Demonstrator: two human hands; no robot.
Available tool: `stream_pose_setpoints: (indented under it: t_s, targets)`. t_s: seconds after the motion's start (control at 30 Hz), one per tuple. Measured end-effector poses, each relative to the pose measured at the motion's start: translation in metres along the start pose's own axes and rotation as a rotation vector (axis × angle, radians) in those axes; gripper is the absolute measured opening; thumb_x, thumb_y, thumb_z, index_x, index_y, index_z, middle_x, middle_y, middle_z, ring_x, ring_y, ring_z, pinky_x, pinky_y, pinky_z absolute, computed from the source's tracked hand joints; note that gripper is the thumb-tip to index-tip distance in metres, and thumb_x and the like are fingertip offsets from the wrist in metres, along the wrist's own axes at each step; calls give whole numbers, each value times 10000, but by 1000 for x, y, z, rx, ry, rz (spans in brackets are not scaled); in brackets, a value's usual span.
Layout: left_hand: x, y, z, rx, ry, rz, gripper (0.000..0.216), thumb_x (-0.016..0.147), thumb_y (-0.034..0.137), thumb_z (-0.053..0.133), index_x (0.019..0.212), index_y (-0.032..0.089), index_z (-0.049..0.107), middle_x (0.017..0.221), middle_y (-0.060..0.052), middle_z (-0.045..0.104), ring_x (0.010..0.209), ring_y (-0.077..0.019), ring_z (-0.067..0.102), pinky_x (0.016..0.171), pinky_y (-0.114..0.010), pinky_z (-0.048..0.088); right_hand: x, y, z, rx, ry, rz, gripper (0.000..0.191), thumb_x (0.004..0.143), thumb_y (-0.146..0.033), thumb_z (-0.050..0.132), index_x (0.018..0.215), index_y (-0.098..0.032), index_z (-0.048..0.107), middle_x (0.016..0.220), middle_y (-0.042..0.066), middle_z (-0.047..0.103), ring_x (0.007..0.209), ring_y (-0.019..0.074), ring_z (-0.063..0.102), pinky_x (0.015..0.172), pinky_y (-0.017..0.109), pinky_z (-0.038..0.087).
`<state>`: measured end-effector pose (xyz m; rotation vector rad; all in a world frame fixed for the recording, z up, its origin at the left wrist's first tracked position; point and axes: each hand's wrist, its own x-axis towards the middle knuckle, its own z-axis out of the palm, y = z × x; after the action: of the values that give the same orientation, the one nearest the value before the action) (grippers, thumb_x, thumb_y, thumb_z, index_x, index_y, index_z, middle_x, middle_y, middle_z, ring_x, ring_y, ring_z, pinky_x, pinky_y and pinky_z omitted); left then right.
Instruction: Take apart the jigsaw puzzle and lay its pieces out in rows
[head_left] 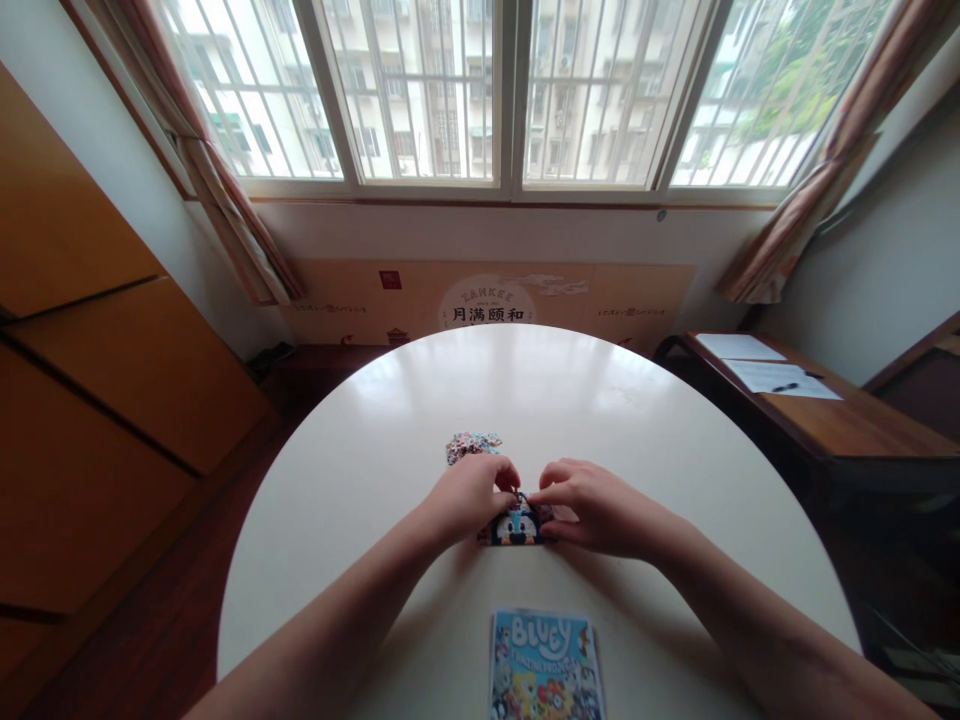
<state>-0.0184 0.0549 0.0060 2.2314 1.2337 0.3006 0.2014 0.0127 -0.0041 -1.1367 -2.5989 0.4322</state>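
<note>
A partly assembled jigsaw puzzle [517,527] with a blue cartoon dog's face lies flat on the white round table [337,560]. My left hand [480,492] bends over its upper left, thumb and forefinger pinched at the top edge on what looks like a small puzzle piece, mostly hidden. From the other side, my right hand [592,505] reaches in with curved fingers apart, the fingertips touching the puzzle's right side. Just beyond my left hand sits a pile of loose puzzle pieces [471,445], partly covered by that hand.
Nearest me on the table lies a colourful picture sheet [546,665] lettered "BLUEY". To the right, a wooden desk [862,425] bears papers [780,380] and dark pens. A printed cardboard panel [570,290] stands below the window, and an orange-brown cabinet [112,400] is at left.
</note>
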Motion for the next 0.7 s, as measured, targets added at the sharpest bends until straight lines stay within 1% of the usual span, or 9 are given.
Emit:
stream_pose_setpoints:
  t_s: [0.1, 0.17, 0.23, 0.3, 0.37, 0.47, 0.53, 0.7]
  targets:
    - [3, -5, -1, -82, 6, 8, 117, 754, 192, 660, 837, 215, 739, 894, -13, 762, 829, -191, 679, 780, -302, 508, 0, 0, 0, -3, 4, -3, 257, 827, -267, 728, 1083, -280, 744, 1002, 42, 665, 882, 163, 578, 767, 290, 400]
    - [4, -10, -7, -145, 21, -2, 114, 761, 208, 654, 832, 207, 743, 871, -21, 765, 817, -193, 684, 783, -304, 516, 0, 0, 0, -4, 3, -6, 264, 828, -269, 727, 1092, -279, 741, 1011, 44, 665, 879, 161, 581, 765, 288, 403]
    - [5, -18, -18, -220, 61, -36, 131, 771, 229, 645, 850, 196, 744, 859, -33, 768, 816, -199, 692, 783, -306, 521, -1, 1, 0, 2, 4, -6, 263, 832, -269, 723, 1095, -275, 740, 1016, 47, 664, 877, 158, 583, 766, 286, 409]
    - [5, -28, -34, -255, 132, -108, 161, 773, 256, 643, 879, 184, 740, 867, -45, 769, 816, -205, 695, 760, -305, 519, -1, 1, 0, 14, 7, -7, 250, 840, -268, 715, 1089, -269, 741, 1014, 50, 663, 886, 158, 585, 773, 285, 415]
    - [4, -39, -48, -197, 209, -202, 192, 765, 293, 653, 898, 180, 731, 859, -49, 762, 788, -211, 686, 704, -307, 500, -1, 0, -1, 27, 7, -10, 236, 846, -264, 709, 1080, -264, 742, 1008, 51, 662, 892, 157, 585, 778, 285, 421]
    - [3, -53, -63, -123, 264, -286, 207, 743, 335, 678, 868, 173, 710, 849, -54, 748, 768, -213, 667, 664, -304, 466, -1, 0, -2, 37, -2, -4, 232, 846, -264, 708, 1076, -273, 740, 1016, 46, 663, 897, 159, 587, 780, 289, 427]
    - [3, -61, -66, -104, 277, -318, 205, 726, 340, 690, 840, 170, 698, 838, -57, 738, 765, -213, 657, 659, -304, 456, -1, -1, -3, 35, -7, 5, 227, 850, -269, 704, 1075, -282, 737, 1021, 40, 664, 900, 160, 588, 783, 292, 429]
    - [7, -75, -67, -92, 273, -372, 189, 709, 331, 700, 802, 167, 685, 815, -61, 725, 777, -219, 650, 660, -299, 450, -1, -1, -2, 31, -9, 12, 204, 856, -273, 697, 1056, -290, 735, 1027, 28, 663, 900, 157, 587, 790, 296, 431]
